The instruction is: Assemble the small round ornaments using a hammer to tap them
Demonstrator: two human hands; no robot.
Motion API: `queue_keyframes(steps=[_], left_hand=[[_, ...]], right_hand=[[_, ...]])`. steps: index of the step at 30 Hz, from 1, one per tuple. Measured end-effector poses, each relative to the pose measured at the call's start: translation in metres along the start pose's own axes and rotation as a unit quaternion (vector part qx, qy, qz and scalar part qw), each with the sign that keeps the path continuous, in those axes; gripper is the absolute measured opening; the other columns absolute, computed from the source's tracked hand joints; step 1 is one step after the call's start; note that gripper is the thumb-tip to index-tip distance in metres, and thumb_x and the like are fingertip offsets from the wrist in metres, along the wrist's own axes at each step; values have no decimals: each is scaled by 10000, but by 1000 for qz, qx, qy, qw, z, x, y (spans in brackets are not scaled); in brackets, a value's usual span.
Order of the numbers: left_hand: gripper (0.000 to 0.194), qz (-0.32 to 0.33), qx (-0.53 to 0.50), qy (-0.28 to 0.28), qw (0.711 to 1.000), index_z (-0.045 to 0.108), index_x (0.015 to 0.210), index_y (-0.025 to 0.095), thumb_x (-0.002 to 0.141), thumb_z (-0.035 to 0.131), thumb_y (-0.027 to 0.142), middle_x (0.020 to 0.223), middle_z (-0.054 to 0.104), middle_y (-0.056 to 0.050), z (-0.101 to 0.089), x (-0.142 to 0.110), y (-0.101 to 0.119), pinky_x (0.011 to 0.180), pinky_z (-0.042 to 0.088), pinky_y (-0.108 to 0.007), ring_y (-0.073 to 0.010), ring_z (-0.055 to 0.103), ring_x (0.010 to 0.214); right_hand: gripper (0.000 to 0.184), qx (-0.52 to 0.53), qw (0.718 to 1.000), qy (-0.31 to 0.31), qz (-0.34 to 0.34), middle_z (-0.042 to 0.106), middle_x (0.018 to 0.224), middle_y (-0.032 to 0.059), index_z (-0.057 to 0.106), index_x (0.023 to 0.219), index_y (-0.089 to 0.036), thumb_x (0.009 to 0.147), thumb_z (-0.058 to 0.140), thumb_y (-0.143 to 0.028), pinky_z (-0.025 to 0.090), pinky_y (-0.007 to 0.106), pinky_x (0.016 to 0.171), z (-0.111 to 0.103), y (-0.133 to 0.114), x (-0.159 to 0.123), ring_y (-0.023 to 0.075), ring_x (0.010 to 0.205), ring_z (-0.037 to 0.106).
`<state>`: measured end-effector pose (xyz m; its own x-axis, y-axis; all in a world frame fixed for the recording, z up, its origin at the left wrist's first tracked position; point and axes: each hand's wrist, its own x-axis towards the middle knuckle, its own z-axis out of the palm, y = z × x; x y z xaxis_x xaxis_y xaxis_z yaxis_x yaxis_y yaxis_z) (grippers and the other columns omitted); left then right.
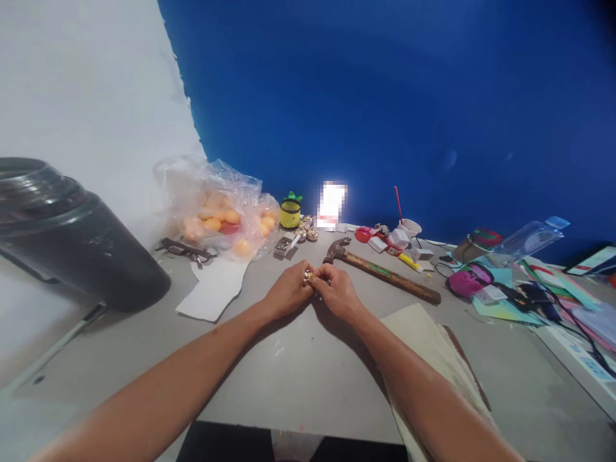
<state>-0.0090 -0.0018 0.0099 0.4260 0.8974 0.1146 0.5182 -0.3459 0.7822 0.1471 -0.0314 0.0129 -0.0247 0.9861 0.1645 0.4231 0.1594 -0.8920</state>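
My left hand (290,290) and my right hand (337,292) meet over the middle of the table. Between their fingertips is a small shiny metallic piece (307,276) with gold tones, its exact kind too small to make out. The left fingers close around it, while the right thumb and forefinger pinch at its right side. Just behind the hands lie several shiny gold round pieces (312,235) and a small grey box (283,247). A claw hammer (385,274) with a worn wooden handle rests on the table right of my right hand.
At left stand a large dark bottle (96,244), glasses (185,249), white paper (216,292) and a plastic bag of orange fruit (216,212). A bright blurred screen (332,205) is at the back. Rightward are a cup (410,226), pale cloth (418,346) and a clear bottle (532,242).
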Motion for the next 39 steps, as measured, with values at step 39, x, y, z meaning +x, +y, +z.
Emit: queue_keyframes(steps=[39], left_hand=[[504, 13, -240, -30, 970, 553, 1211, 194, 739, 714, 268, 937, 667, -9, 5, -5, 7, 707, 500, -289, -164, 620, 787]], right_hand=[[525, 281, 949, -68, 124, 577, 629, -22, 591, 676, -199, 652, 837, -663, 355, 239, 474, -11, 16, 13, 91, 509, 442]])
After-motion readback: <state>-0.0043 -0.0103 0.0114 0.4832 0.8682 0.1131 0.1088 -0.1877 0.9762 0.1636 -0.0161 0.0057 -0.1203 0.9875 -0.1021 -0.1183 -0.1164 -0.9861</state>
